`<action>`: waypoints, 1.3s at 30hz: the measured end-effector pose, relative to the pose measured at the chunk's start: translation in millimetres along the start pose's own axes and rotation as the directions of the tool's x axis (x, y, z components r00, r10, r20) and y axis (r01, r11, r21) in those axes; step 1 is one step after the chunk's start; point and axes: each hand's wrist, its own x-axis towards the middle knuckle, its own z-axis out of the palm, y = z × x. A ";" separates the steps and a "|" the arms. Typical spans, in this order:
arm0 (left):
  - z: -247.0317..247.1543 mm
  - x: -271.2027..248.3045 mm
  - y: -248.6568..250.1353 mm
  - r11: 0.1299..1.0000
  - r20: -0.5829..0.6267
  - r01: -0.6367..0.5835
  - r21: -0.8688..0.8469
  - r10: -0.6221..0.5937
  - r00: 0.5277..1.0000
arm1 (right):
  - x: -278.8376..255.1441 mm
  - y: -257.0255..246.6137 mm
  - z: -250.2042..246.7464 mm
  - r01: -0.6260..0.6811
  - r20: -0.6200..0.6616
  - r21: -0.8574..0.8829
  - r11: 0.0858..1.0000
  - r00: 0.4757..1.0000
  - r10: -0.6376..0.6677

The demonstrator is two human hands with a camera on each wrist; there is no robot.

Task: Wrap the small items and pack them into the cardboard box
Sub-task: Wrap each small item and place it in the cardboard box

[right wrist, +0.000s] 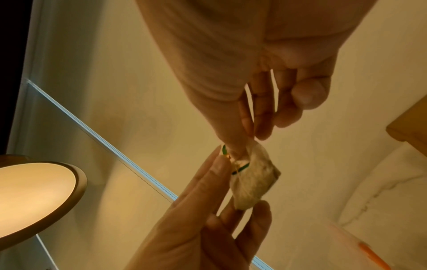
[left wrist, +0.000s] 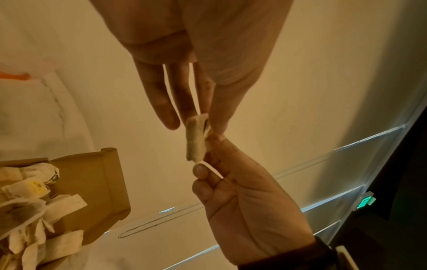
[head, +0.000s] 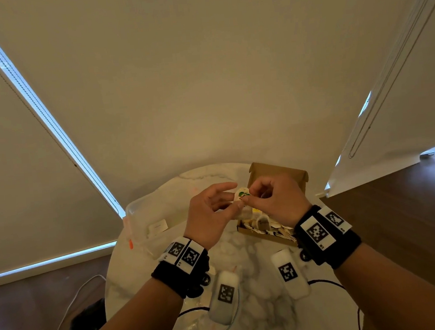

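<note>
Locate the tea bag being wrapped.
Head view, centre: the tea bag is pinched between left hand and right hand, above the box.

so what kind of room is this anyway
Probably a room at home rather than a workshop: a round marble-look table, pulled-down roller blinds over tall windows, and a dark wooden floor.

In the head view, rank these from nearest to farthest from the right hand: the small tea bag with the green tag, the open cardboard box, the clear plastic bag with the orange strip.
1. The small tea bag with the green tag: pinched by the right hand and the left hand, between them.
2. The open cardboard box: just behind and under that hand.
3. The clear plastic bag with the orange strip: far left on the marble table.
</note>
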 end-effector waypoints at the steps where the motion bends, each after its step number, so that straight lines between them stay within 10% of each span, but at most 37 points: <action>1: 1.1 1.2 -0.2 1.000 -0.010 0.008 0.004 -0.008 1.000 | 0.3 0.4 -0.5 -0.002 0.017 0.003 1.000 1.000 0.002; 12: 13.8 30.3 -9.6 0.978 0.098 0.028 0.209 -0.050 0.994 | 21.6 14.7 -22.7 -0.177 0.247 0.068 0.982 0.956 0.156; 17: 10.9 39.1 -29.7 0.934 0.105 0.061 0.352 -0.104 0.989 | 35.2 68.8 -22.2 -0.290 0.115 0.080 0.954 0.953 0.280; 25: -38.7 -10.4 -93.0 0.865 -0.046 0.291 0.409 -0.299 0.953 | 29.1 219.7 -23.4 -0.641 -0.108 -0.382 0.665 0.746 0.657; 29: -57.4 -39.9 -110.6 0.845 -0.089 0.340 0.413 -0.334 0.938 | 39.2 225.6 -8.3 -0.594 -0.233 -0.482 0.644 0.796 0.559; 39: -76.0 -110.6 -132.1 0.675 -0.033 0.369 0.639 -0.455 0.890 | 1.5 215.7 23.1 -0.364 0.026 -0.618 0.697 0.876 0.481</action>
